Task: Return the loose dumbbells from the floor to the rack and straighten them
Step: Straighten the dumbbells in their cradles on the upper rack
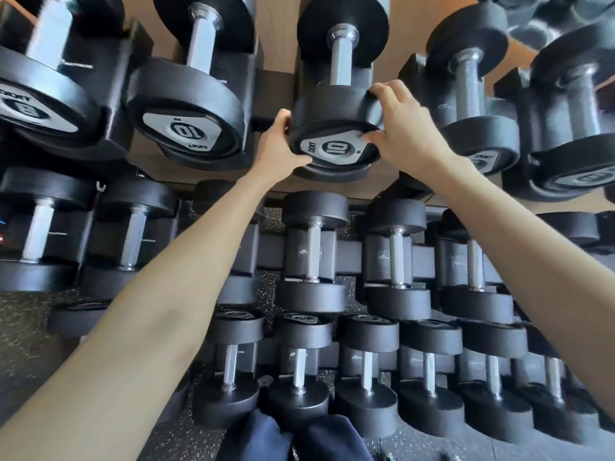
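A black dumbbell (336,111) marked 10 lies in a cradle on the rack's top tier, its silver handle pointing away from me. My left hand (278,149) grips the left side of its near head, thumb on the grey end plate. My right hand (404,128) grips the right side of the same head, fingers curled over the rim and thumb on the end plate. Both forearms reach up from the bottom of the view.
Another dumbbell marked 10 (186,111) sits to the left, and more fill the top tier (472,108). Two lower tiers (312,254) hold several smaller dumbbells. Speckled rubber floor (20,334) shows at the left. Dark trouser legs (299,437) are at the bottom.
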Motion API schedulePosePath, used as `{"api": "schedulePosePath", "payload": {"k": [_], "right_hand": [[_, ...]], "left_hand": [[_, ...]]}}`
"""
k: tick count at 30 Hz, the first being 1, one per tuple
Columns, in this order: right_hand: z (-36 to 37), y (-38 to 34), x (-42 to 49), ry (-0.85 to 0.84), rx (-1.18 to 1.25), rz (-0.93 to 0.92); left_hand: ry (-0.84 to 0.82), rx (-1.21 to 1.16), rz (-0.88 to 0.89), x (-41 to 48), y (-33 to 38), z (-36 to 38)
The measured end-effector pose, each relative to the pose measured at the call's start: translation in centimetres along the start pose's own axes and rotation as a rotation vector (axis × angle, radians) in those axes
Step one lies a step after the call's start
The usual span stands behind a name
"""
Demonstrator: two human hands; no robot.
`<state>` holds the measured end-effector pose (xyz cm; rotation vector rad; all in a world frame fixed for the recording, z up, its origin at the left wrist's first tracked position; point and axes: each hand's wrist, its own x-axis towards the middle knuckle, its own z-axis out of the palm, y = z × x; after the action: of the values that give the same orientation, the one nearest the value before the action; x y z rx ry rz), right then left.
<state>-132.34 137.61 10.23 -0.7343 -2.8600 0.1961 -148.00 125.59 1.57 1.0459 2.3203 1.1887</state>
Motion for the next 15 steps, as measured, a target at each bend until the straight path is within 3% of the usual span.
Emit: {"api": "schedulePosePath", "payload": {"k": [6,15], "right_hand": [[0.1,0.5,-0.1,0.018,0.047,-0.029],[0.7,2.0,-0.9,0.044,0.253,0.045]], "left_hand": [[-0.051,0.007,0.041,0.7,0.6,-1.0],[-0.169,0.265,0.128,2.0,2.1,-2.3]]}}
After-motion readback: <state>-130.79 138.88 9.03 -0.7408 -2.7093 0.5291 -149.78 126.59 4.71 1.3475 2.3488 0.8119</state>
